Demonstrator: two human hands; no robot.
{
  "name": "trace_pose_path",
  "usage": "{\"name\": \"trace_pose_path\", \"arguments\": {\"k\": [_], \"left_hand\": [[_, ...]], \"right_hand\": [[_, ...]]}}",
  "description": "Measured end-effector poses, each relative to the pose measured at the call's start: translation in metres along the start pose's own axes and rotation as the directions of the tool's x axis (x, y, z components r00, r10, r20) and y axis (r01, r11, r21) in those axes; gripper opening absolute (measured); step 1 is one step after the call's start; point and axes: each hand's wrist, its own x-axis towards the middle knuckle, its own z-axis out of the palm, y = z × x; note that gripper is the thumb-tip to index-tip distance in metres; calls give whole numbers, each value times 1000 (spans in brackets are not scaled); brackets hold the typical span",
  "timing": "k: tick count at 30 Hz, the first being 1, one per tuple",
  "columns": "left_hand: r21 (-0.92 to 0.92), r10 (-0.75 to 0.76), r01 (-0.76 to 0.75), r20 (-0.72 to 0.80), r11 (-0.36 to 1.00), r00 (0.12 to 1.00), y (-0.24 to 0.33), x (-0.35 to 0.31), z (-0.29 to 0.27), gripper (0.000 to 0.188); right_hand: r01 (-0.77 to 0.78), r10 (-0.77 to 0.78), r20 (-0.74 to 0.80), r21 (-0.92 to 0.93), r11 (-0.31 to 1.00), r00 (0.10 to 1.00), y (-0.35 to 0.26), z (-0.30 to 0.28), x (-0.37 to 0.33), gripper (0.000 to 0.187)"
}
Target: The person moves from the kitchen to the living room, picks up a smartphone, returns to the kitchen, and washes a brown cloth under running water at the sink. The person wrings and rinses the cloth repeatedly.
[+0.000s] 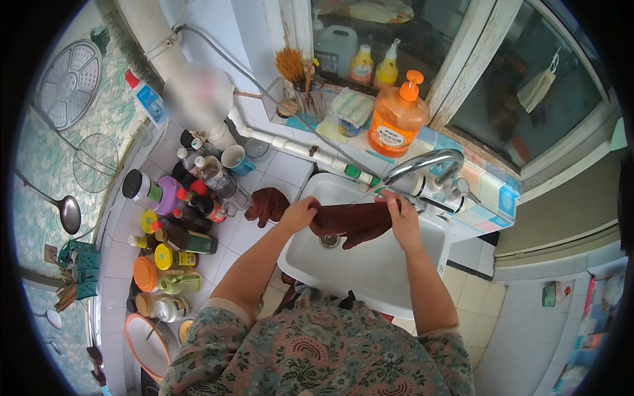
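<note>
Above the white sink (370, 277), I hold a dark maroon cloth (350, 223) stretched sideways between both hands. My left hand (300, 214) pinches its left end, and my right hand (401, 216) grips the right end just in front of the faucet. The cloth sags in the middle, with a lobe hanging near the drain (329, 241). Its exact kind is hard to make out. Another crumpled maroon cloth (267, 205) lies on the tiled counter left of my left hand. The chrome faucet (426, 162) arches over the sink's back right corner.
Bottles and jars (175, 237) crowd the left counter beside a bowl (146, 343). An orange pump bottle (397, 122) stands on the ledge behind the sink, near a stack of folded cloths (352, 107). A white pipe (290, 144) runs along the wall. Ladle (69, 214) and strainers hang left.
</note>
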Motion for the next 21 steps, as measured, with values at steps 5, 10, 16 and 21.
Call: {"name": "trace_pose_path", "arguments": {"k": [5, 10, 16, 21], "left_hand": [[-194, 31, -46, -81, 980, 996, 15, 1, -23, 24], [-280, -42, 36, -16, 959, 999, 21, 6, -31, 32], [-922, 83, 368, 379, 123, 922, 65, -23, -21, 42], [-922, 120, 386, 379, -39, 918, 91, -38, 12, 46]], "right_hand": [[29, -52, -58, -345, 938, 997, 35, -9, 4, 27], [-242, 241, 24, 125, 962, 970, 33, -13, 7, 25], [-480, 419, 239, 530, 699, 876, 17, 17, -15, 27], [-349, 243, 304, 372, 860, 921, -13, 66, -37, 39]]}}
